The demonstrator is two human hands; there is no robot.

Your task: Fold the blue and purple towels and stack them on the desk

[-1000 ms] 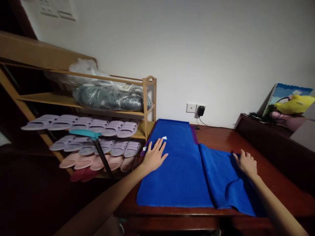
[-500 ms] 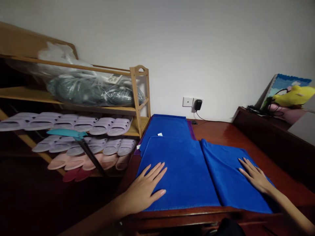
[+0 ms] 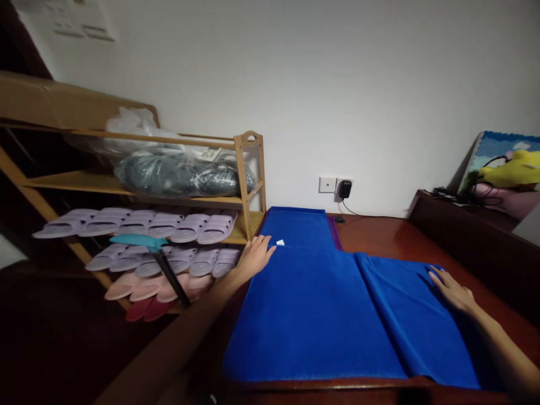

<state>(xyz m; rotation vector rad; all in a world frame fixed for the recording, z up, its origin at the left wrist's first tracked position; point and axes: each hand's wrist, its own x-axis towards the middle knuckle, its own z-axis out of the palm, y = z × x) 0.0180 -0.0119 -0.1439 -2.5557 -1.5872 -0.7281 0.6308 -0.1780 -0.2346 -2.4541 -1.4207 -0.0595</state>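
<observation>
A blue towel (image 3: 320, 315) with a stitched near edge lies spread on the reddish-brown wooden tabletop, a raised fold running down its right part. At its far left corner is my left hand (image 3: 253, 256), fingers and thumb closed on the edge. My right hand (image 3: 454, 291) pinches the far right corner, where small wrinkles lead away from the fingertips. Behind it lies a folded blue cloth (image 3: 297, 225), with purple fabric (image 3: 335, 233) showing along its right side. A small white label (image 3: 280, 242) sticks up near my left hand.
To the left stands a wooden shoe rack (image 3: 248, 185) with lilac slippers (image 3: 215, 226), pink slippers (image 3: 145, 287) and a plastic-wrapped bundle (image 3: 169, 171). A turquoise-topped pole (image 3: 139, 241) leans before it. A black adapter (image 3: 345, 189) is plugged into the wall. A yellow plush toy (image 3: 512, 169) sits at right.
My left hand has moved from lying flat on the towel to its far left corner. My right hand has shifted to the far right corner. The towel's left part now reaches further forward.
</observation>
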